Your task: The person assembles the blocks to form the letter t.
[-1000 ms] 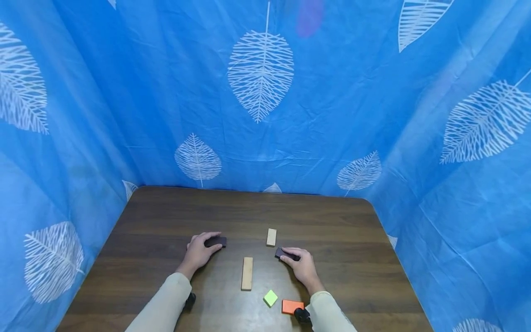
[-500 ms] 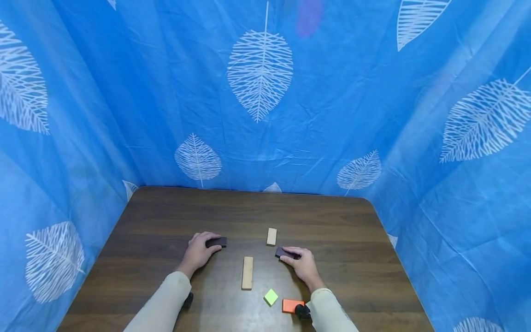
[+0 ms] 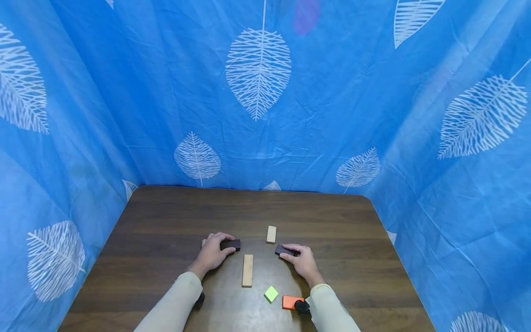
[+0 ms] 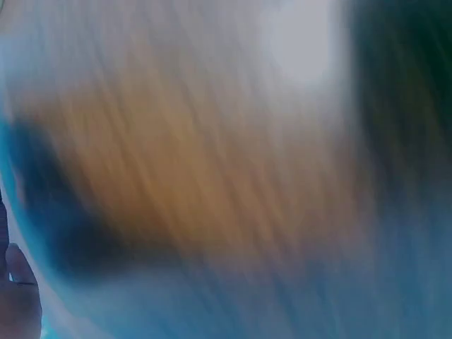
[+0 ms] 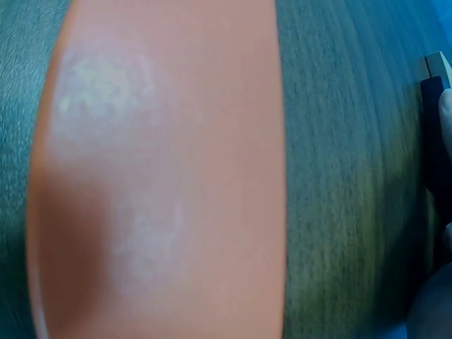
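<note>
In the head view my left hand (image 3: 212,252) grips a dark brown block (image 3: 232,245) between thumb and fingers, low over the wooden table (image 3: 174,207). My right hand (image 3: 303,263) pinches a second dark block (image 3: 284,250) to the right, its free end angled toward the first. Between the two hands lies a long pale wooden block (image 3: 247,270), with a shorter pale block (image 3: 271,234) farther back. The left wrist view is badly blurred. At the right edge of the right wrist view, fingertips (image 5: 447,116) hold the dark block (image 5: 432,134).
A lime green block (image 3: 271,294) lies nearer the body. Beside it, an orange block (image 3: 290,302) sits partly under the black camera (image 3: 302,307) at my right wrist, and fills much of the right wrist view. A blue leaf-print curtain (image 3: 265,157) surrounds the table's back and sides.
My left hand has moved right with its dark block, closing the distance to the right hand's block. The right hand stays nearly still; the head view has shifted slightly.
</note>
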Demonstrator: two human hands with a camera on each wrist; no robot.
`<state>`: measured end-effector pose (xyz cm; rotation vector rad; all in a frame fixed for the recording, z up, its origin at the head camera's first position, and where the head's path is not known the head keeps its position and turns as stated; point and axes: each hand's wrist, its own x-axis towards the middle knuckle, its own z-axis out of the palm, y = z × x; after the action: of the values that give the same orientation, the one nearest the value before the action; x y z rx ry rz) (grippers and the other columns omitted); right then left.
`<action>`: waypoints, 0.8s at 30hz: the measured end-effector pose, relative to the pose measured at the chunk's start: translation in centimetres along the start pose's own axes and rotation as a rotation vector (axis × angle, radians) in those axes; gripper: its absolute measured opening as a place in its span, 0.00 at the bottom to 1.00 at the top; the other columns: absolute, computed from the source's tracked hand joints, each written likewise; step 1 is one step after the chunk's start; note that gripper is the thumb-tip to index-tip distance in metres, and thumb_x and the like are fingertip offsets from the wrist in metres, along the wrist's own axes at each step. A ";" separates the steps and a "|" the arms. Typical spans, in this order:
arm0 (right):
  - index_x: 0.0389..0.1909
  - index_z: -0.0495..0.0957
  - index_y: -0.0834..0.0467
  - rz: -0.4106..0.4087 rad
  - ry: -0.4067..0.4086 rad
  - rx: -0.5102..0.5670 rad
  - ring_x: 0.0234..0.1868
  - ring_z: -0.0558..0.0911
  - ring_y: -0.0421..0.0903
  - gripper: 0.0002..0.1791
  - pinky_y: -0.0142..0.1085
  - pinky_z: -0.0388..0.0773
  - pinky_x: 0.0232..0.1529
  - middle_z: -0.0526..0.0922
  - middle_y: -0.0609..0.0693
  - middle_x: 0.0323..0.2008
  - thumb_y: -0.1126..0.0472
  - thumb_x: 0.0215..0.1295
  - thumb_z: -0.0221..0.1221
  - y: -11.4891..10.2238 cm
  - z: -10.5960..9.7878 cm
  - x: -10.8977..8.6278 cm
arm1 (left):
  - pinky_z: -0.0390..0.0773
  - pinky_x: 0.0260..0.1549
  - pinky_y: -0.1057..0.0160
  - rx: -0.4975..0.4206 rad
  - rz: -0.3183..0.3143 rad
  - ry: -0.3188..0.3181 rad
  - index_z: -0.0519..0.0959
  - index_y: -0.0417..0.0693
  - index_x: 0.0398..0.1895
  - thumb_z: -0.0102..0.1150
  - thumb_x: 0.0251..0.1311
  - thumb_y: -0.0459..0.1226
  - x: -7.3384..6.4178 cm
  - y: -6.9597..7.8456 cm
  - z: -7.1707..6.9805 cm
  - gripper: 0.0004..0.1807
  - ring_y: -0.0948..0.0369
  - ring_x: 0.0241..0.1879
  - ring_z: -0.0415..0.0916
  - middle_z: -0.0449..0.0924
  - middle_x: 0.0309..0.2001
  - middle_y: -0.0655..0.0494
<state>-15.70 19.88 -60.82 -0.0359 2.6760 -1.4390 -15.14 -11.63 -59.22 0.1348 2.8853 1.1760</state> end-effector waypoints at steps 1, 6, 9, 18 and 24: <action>0.48 0.88 0.55 0.001 0.001 0.005 0.56 0.79 0.59 0.16 0.56 0.71 0.57 0.85 0.58 0.51 0.58 0.57 0.74 0.0 0.0 0.1 | 0.62 0.50 0.44 0.003 0.009 -0.007 0.84 0.53 0.49 0.72 0.60 0.40 0.0 0.2 0.2 0.15 0.48 0.54 0.72 0.81 0.54 0.52; 0.48 0.88 0.56 -0.010 0.008 0.020 0.56 0.79 0.61 0.17 0.56 0.71 0.57 0.85 0.58 0.51 0.59 0.57 0.74 -0.3 0.0 0.3 | 0.61 0.51 0.44 0.000 0.010 -0.012 0.85 0.53 0.49 0.72 0.60 0.39 -0.2 0.8 0.8 0.14 0.48 0.55 0.71 0.81 0.53 0.53; 0.48 0.88 0.56 0.007 0.003 0.016 0.56 0.79 0.61 0.17 0.57 0.71 0.57 0.84 0.59 0.52 0.59 0.58 0.73 -0.3 0.0 0.1 | 0.60 0.52 0.42 0.005 0.008 -0.009 0.85 0.53 0.48 0.72 0.59 0.40 -0.4 0.8 1.2 0.14 0.48 0.55 0.70 0.82 0.53 0.53; 0.48 0.88 0.56 -0.001 0.003 0.014 0.58 0.78 0.61 0.16 0.57 0.70 0.59 0.85 0.59 0.51 0.59 0.58 0.73 -0.1 0.0 -0.1 | 0.58 0.50 0.43 -0.016 0.052 -0.028 0.84 0.54 0.48 0.73 0.58 0.40 -0.4 1.1 1.9 0.14 0.49 0.55 0.69 0.81 0.52 0.56; 0.48 0.88 0.57 -0.017 0.007 0.024 0.57 0.79 0.61 0.16 0.57 0.69 0.59 0.85 0.59 0.50 0.61 0.58 0.73 -0.1 -0.1 0.0 | 0.59 0.50 0.44 -0.023 0.067 -0.022 0.84 0.54 0.48 0.73 0.58 0.41 -0.4 1.4 1.8 0.15 0.50 0.55 0.69 0.82 0.53 0.57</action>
<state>-15.74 19.89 -60.74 -0.0518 2.6702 -1.4791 -14.51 -9.38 -59.52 0.2439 2.8684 1.2091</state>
